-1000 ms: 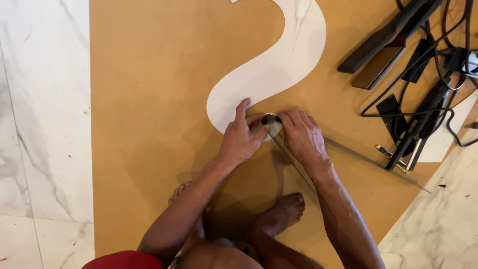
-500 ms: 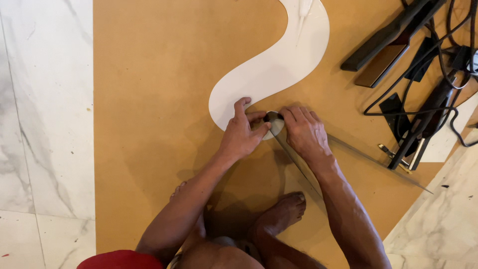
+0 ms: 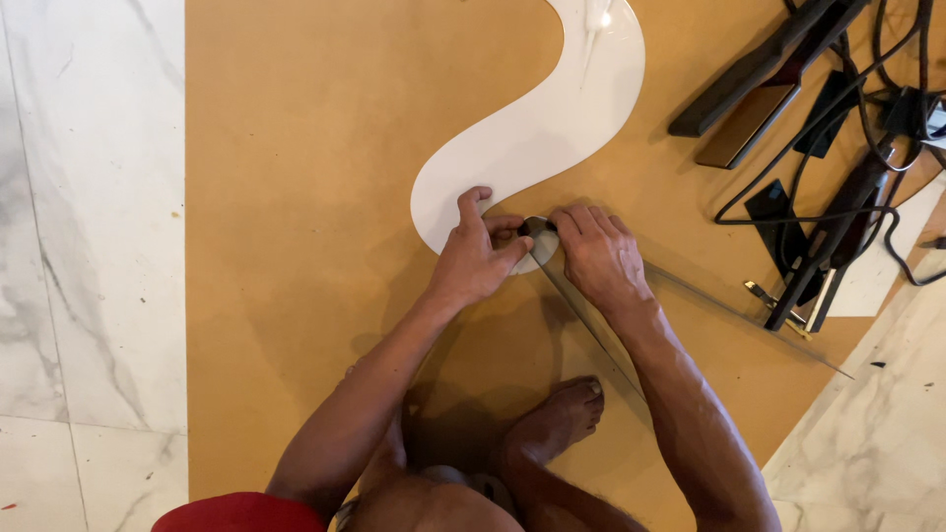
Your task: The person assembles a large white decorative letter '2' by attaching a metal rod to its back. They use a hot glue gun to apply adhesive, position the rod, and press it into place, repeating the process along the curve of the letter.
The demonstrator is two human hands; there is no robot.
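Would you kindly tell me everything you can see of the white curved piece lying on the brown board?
The white curved piece is a flat, glossy, S-shaped cut-out, looking like painted or laminated sheet. It lies flat on the brown board, running from the top edge of the view down to a rounded lower end. A glare spot shows near its top. The left hand rests on that lower end; the right hand sits just beside its edge.
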